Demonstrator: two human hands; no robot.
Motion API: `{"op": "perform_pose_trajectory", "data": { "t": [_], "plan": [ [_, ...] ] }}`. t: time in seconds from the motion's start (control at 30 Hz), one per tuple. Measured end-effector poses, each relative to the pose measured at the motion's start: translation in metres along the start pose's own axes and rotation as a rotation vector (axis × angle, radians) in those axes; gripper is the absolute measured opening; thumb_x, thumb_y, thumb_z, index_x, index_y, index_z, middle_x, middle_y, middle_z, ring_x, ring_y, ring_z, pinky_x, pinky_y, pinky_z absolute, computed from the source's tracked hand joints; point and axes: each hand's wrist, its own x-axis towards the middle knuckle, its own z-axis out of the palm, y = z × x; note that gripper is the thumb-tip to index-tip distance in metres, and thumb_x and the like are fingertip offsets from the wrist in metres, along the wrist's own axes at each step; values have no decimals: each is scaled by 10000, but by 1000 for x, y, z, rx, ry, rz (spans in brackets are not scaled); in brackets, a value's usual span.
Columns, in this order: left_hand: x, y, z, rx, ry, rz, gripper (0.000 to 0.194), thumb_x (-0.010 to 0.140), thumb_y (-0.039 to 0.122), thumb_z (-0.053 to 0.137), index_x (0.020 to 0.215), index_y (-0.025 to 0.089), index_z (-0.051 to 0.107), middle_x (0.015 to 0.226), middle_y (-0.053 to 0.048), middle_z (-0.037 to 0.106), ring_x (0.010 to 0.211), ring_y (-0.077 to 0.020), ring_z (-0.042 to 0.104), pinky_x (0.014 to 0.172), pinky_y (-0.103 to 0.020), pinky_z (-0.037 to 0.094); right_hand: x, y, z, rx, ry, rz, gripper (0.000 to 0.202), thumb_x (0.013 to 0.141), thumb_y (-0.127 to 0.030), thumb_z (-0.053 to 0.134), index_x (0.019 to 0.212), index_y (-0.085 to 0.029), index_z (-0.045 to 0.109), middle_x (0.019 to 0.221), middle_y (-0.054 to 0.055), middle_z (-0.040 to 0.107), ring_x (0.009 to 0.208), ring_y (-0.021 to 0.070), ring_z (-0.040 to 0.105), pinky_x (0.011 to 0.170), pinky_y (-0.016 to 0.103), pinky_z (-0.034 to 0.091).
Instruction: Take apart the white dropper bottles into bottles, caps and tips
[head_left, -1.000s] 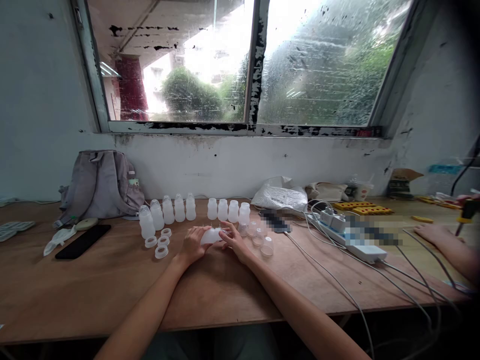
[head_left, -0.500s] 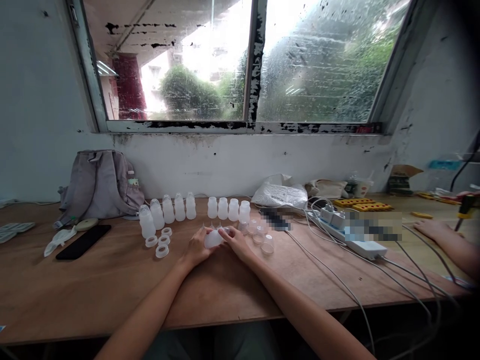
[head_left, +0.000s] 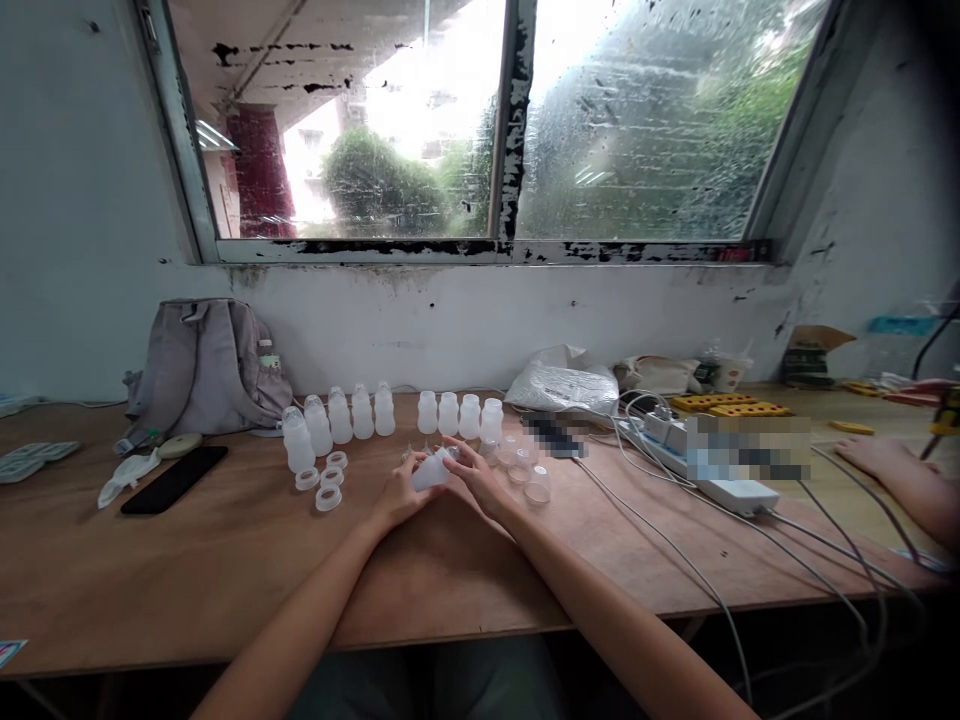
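A frosted white baby bottle (head_left: 430, 472) leans to the right between my hands, just above the table. My left hand (head_left: 400, 496) is wrapped round its lower left side. The fingers of my right hand (head_left: 477, 476) close on its upper right end; what exactly they pinch there is partly hidden. Behind my hands, clear teats (head_left: 426, 446) show their tips. Several open bottles (head_left: 448, 416) stand upright farther back. To the left is a row of capped bottles (head_left: 340, 416), with several white rings (head_left: 328, 497) in front. Clear dome caps (head_left: 537, 488) sit right of my right hand.
A black phone (head_left: 174, 481) and a grey backpack (head_left: 202, 370) lie left. Rightward are a plastic bag (head_left: 562, 385), a power strip (head_left: 739, 494) with trailing cables, and yellow blocks (head_left: 750, 408). Another person's hand (head_left: 862, 458) rests at far right.
The bottle has tipped from lying low between my hands to slanting up toward the right. My right fingers have shifted up along its end. The view has moved slightly.
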Motion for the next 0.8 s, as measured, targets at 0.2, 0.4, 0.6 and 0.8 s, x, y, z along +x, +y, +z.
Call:
{"op": "perform_pose_trajectory", "data": {
  "t": [0.2,0.4,0.6,0.8],
  "plan": [
    [1,3,-1,8,-30,56,464,679,407,582,1084,199,493,973,-49,614,846,-193,586,729,-288,469,0,3,-1,-55,31,-16,344,674,-386,609,950,-180,603,932,55,611,909,199,523,821,325,383],
    [0,-3,9,290,90,218,510,754,407,495,1185,152,404,1092,-118,554,989,-231,533,834,-351,442,1,8,-1,-213,121,-107,340,693,-413,571,940,-180,582,871,41,604,813,175,527,722,292,413],
    [-2,-4,-1,504,124,324,484,813,408,408,1236,179,355,1055,-107,559,972,-234,518,841,-367,413,-8,1,3,-418,122,-227,325,732,-409,515,1007,-239,538,820,14,593,741,166,532,668,287,423],
    [-2,-5,-17,599,174,255,455,811,376,423,1236,226,365,1078,-91,535,986,-245,481,864,-374,351,-2,5,0,-498,145,-245,513,674,-391,573,1148,-231,461,958,57,578,761,191,549,739,339,430]
  ]
}}
